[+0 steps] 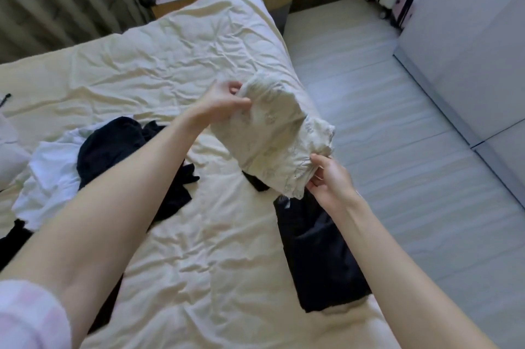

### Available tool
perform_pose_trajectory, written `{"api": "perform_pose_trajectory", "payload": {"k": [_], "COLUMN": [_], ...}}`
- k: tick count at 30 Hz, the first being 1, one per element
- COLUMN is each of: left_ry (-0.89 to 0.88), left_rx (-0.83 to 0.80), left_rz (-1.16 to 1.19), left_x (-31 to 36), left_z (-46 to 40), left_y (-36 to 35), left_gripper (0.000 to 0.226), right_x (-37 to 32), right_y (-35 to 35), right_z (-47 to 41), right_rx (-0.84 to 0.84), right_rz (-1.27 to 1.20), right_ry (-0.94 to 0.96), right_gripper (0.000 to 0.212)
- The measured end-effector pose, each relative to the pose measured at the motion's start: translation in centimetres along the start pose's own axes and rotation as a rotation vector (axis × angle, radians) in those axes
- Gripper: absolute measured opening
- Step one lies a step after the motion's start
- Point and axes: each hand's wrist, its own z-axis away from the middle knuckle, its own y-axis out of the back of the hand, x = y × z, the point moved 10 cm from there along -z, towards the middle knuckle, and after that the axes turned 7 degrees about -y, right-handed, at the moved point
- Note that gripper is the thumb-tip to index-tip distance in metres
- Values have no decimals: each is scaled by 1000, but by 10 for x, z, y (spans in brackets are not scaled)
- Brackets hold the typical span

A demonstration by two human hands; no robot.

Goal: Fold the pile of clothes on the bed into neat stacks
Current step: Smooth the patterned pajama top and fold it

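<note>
Head view: the cream garment (272,135) is held up above the bed's right edge, partly folded, and both grips take only a little cloth. If either pinch slackens, I judge the fold would fall open or the piece could drop to the floor (397,149). The left hand (224,101) pinches its far end; the right hand (329,178) pinches its lacy near corner. The unfolded pile (113,155) lies toward the left edge, a folded dark garment (318,257) at the right edge.

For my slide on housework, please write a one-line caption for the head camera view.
Both hands, left and right, hold a cream garment above the bed.
</note>
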Motion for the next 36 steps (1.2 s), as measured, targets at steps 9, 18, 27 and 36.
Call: {"api": "perform_pose_trajectory", "payload": {"k": [9,18,27,36], "left_ry": [-100,-224,-189,44], "left_rx": [-181,-294,-350,-261], "left_rz": [-599,-703,-764,-609], "left_x": [-61,-98,-109,-159], "left_z": [-102,-83,-42,153], "left_y": [-89,-137,-141,-115], "left_gripper": [60,70,62,61], "right_x": [17,-30,-14,88], "right_y": [-7,24,-38,-52], "right_z": [-100,-69,-73,22], "right_rx": [45,480,265,21], "right_rz": [-165,439,1828,2039], "right_ry": [-137,461,707,803], "right_gripper": [15,25,50,61]}}
